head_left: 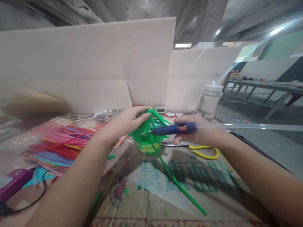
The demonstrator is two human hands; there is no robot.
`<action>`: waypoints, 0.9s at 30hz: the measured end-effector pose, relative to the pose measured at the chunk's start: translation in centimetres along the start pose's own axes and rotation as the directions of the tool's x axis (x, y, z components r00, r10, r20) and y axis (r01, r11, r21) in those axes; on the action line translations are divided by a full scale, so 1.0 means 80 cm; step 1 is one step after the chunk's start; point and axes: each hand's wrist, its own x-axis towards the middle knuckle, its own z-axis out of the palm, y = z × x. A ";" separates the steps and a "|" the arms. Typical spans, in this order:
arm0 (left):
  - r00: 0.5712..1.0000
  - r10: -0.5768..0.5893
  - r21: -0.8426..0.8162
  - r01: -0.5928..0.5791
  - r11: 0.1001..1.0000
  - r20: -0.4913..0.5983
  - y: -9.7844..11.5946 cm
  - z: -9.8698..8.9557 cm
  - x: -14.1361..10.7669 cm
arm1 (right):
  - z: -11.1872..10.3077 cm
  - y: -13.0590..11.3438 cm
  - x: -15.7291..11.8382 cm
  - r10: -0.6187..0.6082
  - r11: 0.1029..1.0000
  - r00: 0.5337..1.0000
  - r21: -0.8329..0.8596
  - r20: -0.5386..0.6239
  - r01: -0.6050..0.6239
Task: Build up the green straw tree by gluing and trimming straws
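Note:
A green cone-shaped frame of fuzzy stems (144,127) stands on a light green round base (149,147) in the middle of the table. My left hand (136,119) is closed on its top, thumb and fingers pressed at the peak. From the right, my right hand (187,129) holds a blue glue gun (175,128), whose tip touches or nearly touches the frame's front; a clear glue stick (251,126) sticks out behind. One long green stem (176,181) runs from the frame down to the right.
Yellow-handled scissors (205,151) lie beside the base. Coloured stems (63,142) are piled at left, near a purple tool (17,184) with a black cord. A bottle (210,99) and a small white timer (161,109) stand behind, before white boards (94,60).

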 end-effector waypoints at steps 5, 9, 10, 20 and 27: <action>1.000 -0.017 0.003 0.017 1.000 -0.001 0.000 0.000 -0.001 | -0.003 -0.004 0.000 0.055 0.997 0.998 0.057 -0.001 -0.055; 1.000 -0.027 -0.013 0.027 1.000 -0.001 0.001 0.001 -0.001 | -0.002 -0.002 0.000 0.090 0.995 0.995 0.039 -0.044 -0.088; 1.000 -0.028 -0.016 0.028 0.999 -0.002 0.001 0.001 -0.001 | -0.002 -0.002 0.000 0.096 0.995 0.994 0.022 -0.053 -0.095; 0.999 -0.032 0.012 0.032 0.999 0.000 0.004 0.000 -0.002 | -0.004 -0.001 0.001 0.113 0.994 0.993 0.007 -0.042 -0.113; 0.999 -0.041 0.010 0.041 0.999 0.008 0.003 0.000 -0.002 | -0.006 0.000 0.000 0.128 0.991 0.990 -0.025 -0.056 -0.129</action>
